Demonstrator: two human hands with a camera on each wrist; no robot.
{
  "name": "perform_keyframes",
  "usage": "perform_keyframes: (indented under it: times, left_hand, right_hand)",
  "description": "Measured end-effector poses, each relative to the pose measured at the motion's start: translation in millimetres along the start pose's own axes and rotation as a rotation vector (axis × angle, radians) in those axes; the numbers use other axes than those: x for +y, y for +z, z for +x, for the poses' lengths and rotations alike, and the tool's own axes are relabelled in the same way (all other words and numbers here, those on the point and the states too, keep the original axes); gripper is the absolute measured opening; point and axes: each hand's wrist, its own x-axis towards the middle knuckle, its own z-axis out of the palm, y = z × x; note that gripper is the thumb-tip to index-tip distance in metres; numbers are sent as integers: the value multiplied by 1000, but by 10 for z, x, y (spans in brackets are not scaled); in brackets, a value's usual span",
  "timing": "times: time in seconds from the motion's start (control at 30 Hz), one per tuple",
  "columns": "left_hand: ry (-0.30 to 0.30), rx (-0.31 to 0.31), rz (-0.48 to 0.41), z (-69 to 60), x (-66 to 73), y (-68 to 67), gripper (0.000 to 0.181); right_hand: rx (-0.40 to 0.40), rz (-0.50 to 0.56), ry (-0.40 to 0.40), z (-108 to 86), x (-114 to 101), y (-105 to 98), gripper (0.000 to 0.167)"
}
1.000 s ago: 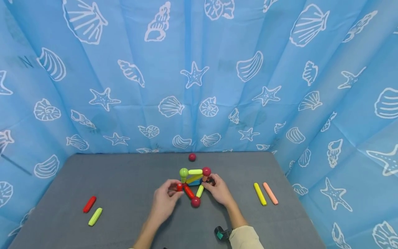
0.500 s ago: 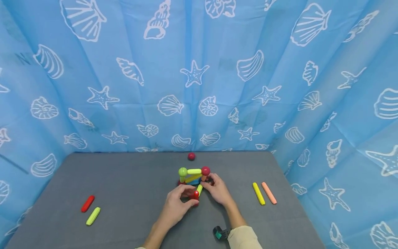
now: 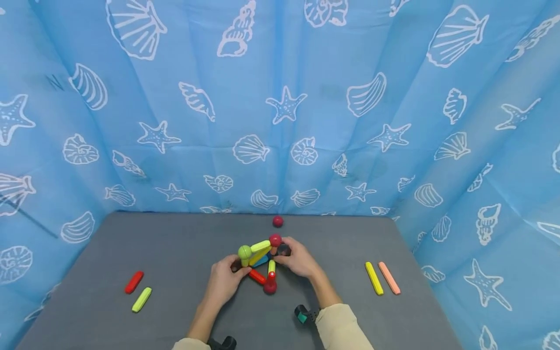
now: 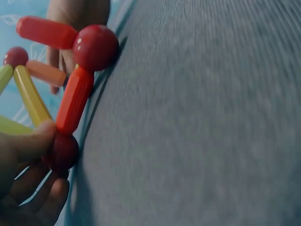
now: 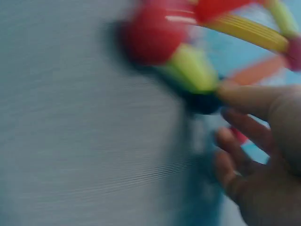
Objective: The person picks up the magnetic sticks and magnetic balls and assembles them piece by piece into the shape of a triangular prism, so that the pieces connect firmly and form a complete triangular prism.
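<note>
Both hands hold a frame of sticks and balls on the grey table. In the left wrist view, my left hand [image 3: 224,279] pinches a dark red ball [image 4: 61,151] at the frame's left corner. On the opposite side my right hand [image 3: 299,257] grips a dark blue ball [image 5: 204,102], blurred in the right wrist view. The front red ball [image 3: 270,286] carries an upright red stick [image 4: 47,32] and joins another red stick [image 4: 75,101] and a lime stick [image 5: 193,68]. Up top, a lime stick [image 3: 260,246] links a green ball [image 3: 245,252] and a red ball [image 3: 275,239].
A loose red ball [image 3: 277,221] lies near the table's back edge. To the left lie a red stick [image 3: 133,282] and a lime stick [image 3: 142,299]; to the right, a yellow stick [image 3: 374,278] and an orange stick [image 3: 389,277]. A blue shell-print curtain [image 3: 280,121] hangs behind.
My left hand carried the red stick to the front ball, let it go standing there, and moved back to the left corner ball. The frame has turned, its green-ball side coming nearer.
</note>
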Motion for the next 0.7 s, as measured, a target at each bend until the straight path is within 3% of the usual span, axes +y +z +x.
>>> perform_keyframes:
  times: [0.1,0.27,0.37,0.5,0.6,0.7]
  left_hand:
    - [-2,-13,-9,0,14,6,24]
    - [-35,-19,5,17,64,20,26]
    - [-53,-41,19,29,92,38,31]
    - [-50,-50,25,54,100,30,34]
    - [-52,-42,39,64,75,-14,33]
    - [-68,-40,53,71,49,-74,33]
  right_hand:
    - [12,0,-17,120,-13,-167,51]
    - [51,-145,-105,394,11,-255,62]
    - [66,-217,-102,487,59,-230,58]
    - [115,-266,-62,508,115,-182,40]
    - [116,-292,-28,439,123,-162,30]
    - [138,-273,-19,307,96,-183,32]
